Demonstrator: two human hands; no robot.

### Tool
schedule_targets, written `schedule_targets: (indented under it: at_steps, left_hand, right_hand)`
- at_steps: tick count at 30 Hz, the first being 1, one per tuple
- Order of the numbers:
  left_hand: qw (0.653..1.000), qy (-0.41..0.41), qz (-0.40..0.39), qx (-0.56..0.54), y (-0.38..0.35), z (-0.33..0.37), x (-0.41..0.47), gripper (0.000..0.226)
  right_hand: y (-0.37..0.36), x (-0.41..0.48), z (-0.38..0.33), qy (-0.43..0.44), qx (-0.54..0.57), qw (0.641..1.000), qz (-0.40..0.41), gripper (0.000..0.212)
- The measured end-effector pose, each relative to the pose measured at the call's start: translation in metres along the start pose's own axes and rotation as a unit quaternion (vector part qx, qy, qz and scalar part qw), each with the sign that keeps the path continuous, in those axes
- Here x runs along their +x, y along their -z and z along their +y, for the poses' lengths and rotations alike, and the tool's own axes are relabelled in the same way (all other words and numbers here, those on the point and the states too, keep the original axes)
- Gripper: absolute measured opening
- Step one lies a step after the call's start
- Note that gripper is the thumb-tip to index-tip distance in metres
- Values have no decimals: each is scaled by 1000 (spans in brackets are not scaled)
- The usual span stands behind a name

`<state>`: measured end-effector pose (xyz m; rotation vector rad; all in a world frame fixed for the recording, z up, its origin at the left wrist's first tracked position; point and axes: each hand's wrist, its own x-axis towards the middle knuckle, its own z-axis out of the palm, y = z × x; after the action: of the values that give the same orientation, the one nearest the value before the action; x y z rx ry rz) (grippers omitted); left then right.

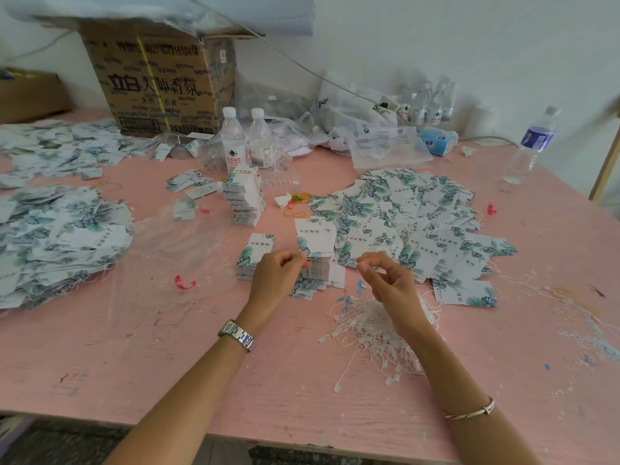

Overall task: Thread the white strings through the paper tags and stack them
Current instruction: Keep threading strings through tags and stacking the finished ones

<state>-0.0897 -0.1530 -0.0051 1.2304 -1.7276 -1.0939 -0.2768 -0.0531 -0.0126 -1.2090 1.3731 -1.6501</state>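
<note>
**A tag held between two hands, ready for its string**

The left hand [278, 276] holds one paper tag [314, 239] by its near edge, with thumb and fingers curled in a pinch. The tag stands almost upright, and its long axis runs from near to far. It is above a small stack of tags [255, 253] that lies on the pink table [167, 364].

The right hand [385, 283] is just right of the tag and does not touch it. Its thumb and forefinger are pressed together, the other fingers loosely curled. I judge that they pinch a single string, but it is too thin to see.

So the tag lies to the left of the right fingertips, and the string end must travel left to meet it. The hole of the tag cannot be seen. The heap of white strings [362, 330] lies near, under the right wrist, so the right hand is the nearer one for the supply.

As for containers, the cardboard box [161, 82] at the far left is covered on top, so its content is hidden. Two clear bottles [233, 139] stand in front of it.
</note>
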Motion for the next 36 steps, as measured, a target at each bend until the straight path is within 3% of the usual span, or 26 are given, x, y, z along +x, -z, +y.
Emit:
schedule_targets:
  at_steps: [5,12,19,22,25,27,29,33,36]
  left_hand:
    - [998,-33,2,-51,0,6,-9,34]
    - [990,-79,-68,-99,-3,9,-41,32]
    - [989,-95,-104,-44,-2,-11,-63,29]
    - [987,-150,-25,46,7,-17,-62,32]
    - [967,-183,126,128,26,-19,-44,29]
    - [944,-161,216,188,38,-23,-25,25]
    - [934,-108,243,240,50,-30,-7,27]
    - [932,-8,196,305,63,-48,14,42]
    - [951,31,163,262,67,-58,22,41]
  right_hand:
    - [0,-3,0,-3,-2,1000,-8,20]
    - [3,-1,0,10,27,1000,-3,27]
    - [0,-1,4,29,-8,1000,6,10]
    - [0,-2,3,31,8,999,13,7]
    - [1,-1,3,28,39,999,20,6]
    - [3,0,4,31,43,998,19,6]
    - [3,0,6,37,38,999,9,7]
    - [3,0,8,43,35,998,-8,13]
    - [3,0,8,41,40,998,-9,12]
